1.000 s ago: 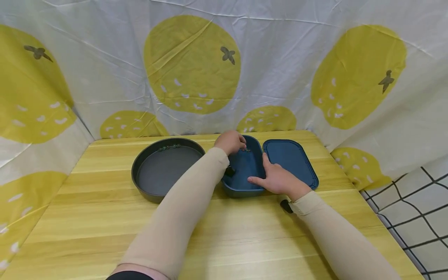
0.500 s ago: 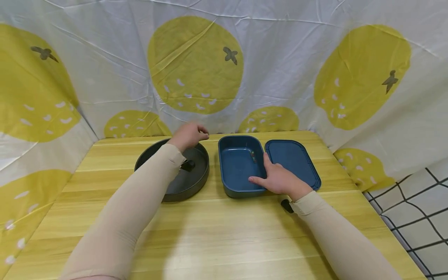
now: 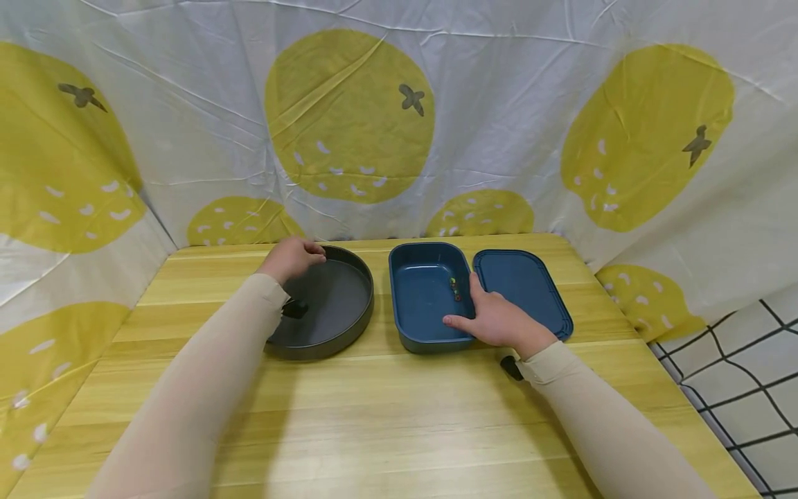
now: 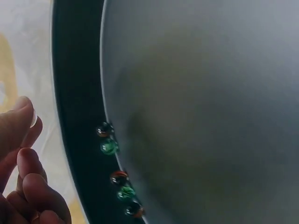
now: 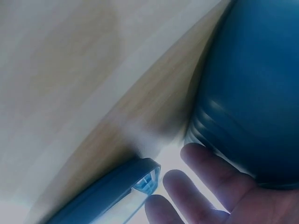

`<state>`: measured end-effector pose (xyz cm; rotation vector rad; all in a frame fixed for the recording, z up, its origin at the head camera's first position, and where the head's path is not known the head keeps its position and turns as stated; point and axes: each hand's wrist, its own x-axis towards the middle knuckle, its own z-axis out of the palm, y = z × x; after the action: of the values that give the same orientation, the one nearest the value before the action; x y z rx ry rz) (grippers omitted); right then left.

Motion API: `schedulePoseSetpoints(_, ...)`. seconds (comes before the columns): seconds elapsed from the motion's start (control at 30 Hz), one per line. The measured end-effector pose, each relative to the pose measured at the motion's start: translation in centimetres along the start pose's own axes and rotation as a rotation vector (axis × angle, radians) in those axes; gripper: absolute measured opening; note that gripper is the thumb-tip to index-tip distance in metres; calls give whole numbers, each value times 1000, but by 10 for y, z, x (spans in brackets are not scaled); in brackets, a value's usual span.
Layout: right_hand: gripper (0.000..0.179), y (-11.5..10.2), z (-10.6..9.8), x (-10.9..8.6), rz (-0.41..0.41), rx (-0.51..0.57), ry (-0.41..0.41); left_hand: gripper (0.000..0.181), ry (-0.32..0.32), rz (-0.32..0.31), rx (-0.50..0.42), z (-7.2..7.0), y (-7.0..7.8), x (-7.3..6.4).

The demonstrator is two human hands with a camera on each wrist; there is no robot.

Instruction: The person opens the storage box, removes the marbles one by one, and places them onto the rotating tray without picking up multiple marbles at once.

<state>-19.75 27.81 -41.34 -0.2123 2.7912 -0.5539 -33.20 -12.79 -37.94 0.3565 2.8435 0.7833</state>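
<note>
My left hand (image 3: 291,259) is over the far left side of a dark round pan (image 3: 337,294), its fingers loosely bent with no object visible in them. Several glass marbles (image 4: 125,192), green and brownish, lie inside the pan along its wall in the left wrist view; in the head view hand and sleeve cover that spot. With my right hand (image 3: 499,319) I hold the near right wall of a blue rectangular box (image 3: 424,298), thumb over the rim and fingers (image 5: 215,172) along the outside. A few small marbles (image 3: 455,288) lie in the box by its right wall.
A flat blue lid (image 3: 520,287) lies on the wooden table (image 3: 361,423) to the right of the box. A white curtain (image 3: 486,104) with yellow fruit prints hangs behind the table. Black grid lines (image 3: 742,388) mark the surface at the right edge.
My left hand has travelled left from over the box to the pan's far left side. Marbles show by the box's right wall. My right hand has stayed on the box.
</note>
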Motion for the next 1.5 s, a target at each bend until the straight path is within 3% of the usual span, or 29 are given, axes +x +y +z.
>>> schedulePoseSetpoints(0.23,131,3,1,2,-2,2,-1,40,5,-65,-41,-1,-6,-3)
schedulePoseSetpoints(0.4,132,3,1,2,-1,10,-2,42,5,-48,-50,0,1,-3)
schedulePoseSetpoints(0.6,134,3,0,1,6,19,1,43,-7,48,-129,8,34,1)
schedulePoseSetpoints(0.87,134,4,1,1,13,25,2,41,-48,139,-274,35,97,11)
schedulePoseSetpoints(1.1,133,4,0,2,14,30,-2,43,-100,199,-296,59,146,19)
schedulePoseSetpoints(1.27,131,3,0,0,2,23,-8,43,-143,212,-314,77,165,25)
schedulePoseSetpoints(1.5,130,1,0,0,-15,13,-7,43,-162,199,-270,97,173,30)
